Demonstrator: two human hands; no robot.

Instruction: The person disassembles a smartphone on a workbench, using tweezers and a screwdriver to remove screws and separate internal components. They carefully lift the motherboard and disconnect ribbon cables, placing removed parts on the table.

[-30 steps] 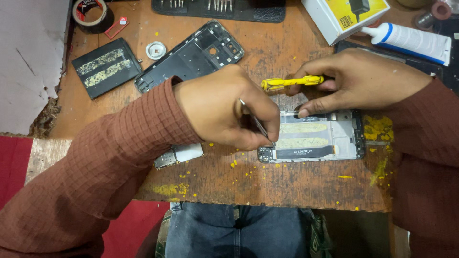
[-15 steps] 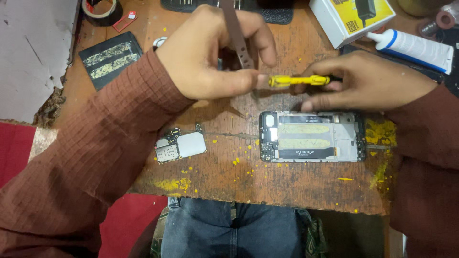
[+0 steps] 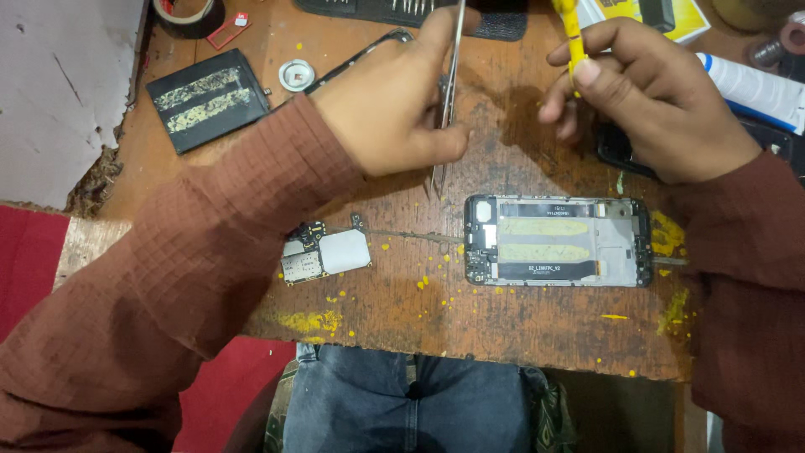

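The opened phone (image 3: 558, 242) lies flat on the worn wooden surface (image 3: 503, 315), at about six o'clock from both hands and clear of them. The left hand (image 3: 390, 105) sits at eleven o'clock from the phone, pinching a pair of thin metal tweezers (image 3: 447, 101) between thumb and fingers, tips pointing down toward the wood just off the phone's upper left corner. The right hand (image 3: 650, 96) is at one o'clock from the phone, fingers curled round a slim yellow tool (image 3: 570, 33) held nearly upright.

One phone frame, rectangular, dark-rimmed, with two pale yellowish strips running along its inside. One small circuit board (image 3: 325, 254) at nine o'clock from the phone, part bare green, part covered by a dull metal shield. One flat black battery (image 3: 210, 99) at ten o'clock, with two rough glue stripes on its face. One round metal disc (image 3: 296, 74) just beside it. One roll of tape (image 3: 189, 13) at the top left edge. One white tube (image 3: 755, 88) with a blue cap end at the right. The wood is scratched, stained dark and speckled with yellow crumbs.
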